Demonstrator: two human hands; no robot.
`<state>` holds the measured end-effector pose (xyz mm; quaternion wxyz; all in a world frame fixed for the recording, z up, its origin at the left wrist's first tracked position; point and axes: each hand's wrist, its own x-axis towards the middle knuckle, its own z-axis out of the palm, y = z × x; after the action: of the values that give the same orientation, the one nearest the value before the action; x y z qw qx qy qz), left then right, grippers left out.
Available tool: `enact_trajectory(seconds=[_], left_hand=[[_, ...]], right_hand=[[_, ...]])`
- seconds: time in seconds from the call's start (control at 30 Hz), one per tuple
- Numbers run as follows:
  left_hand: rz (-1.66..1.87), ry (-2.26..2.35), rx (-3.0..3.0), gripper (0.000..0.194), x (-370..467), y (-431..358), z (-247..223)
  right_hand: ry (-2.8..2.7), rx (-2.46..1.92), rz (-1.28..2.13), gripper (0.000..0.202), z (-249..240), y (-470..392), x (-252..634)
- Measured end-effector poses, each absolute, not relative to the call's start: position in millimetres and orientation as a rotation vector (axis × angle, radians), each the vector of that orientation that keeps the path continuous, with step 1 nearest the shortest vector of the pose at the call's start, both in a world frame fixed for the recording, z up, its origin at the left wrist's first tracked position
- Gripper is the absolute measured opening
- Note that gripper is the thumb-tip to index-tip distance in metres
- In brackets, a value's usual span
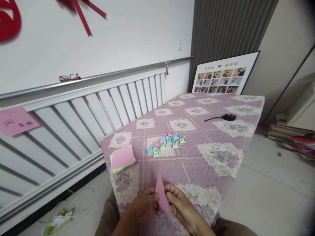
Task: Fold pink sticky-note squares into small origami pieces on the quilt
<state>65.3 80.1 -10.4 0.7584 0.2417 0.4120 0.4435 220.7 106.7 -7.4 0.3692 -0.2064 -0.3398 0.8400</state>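
A pink sheet of paper (162, 196), folded to a narrow pointed shape, is held up between both hands over the near edge of the table. My left hand (146, 205) pinches its left side between thumb and fingers. On the right side, my right hand (178, 203) grips it with thumb and forefinger. Beyond the hands, several small folded paper pieces (169, 140) in pink, blue and green stand in slanting rows. To the left lies a stack of square paper (123, 157), pink on top, with yellow and green edges showing beneath.
A patterned purple cloth (189, 160) covers the table. A black object with a strap (229, 117) lies at the far right. A white radiator (110, 105) runs along the left, with glasses (70, 77) on the pipe above. A photo board (225, 77) leans behind the table.
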Motion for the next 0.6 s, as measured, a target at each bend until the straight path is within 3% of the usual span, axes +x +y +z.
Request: enact_trajectory(seconds=[0.6], left_hand=[[0.969,0.791,0.457,0.039,57.7,78.3,-14.3]], right_hand=[[-0.938,-0.543,2.164,0.035,-7.6,107.8,220.1]])
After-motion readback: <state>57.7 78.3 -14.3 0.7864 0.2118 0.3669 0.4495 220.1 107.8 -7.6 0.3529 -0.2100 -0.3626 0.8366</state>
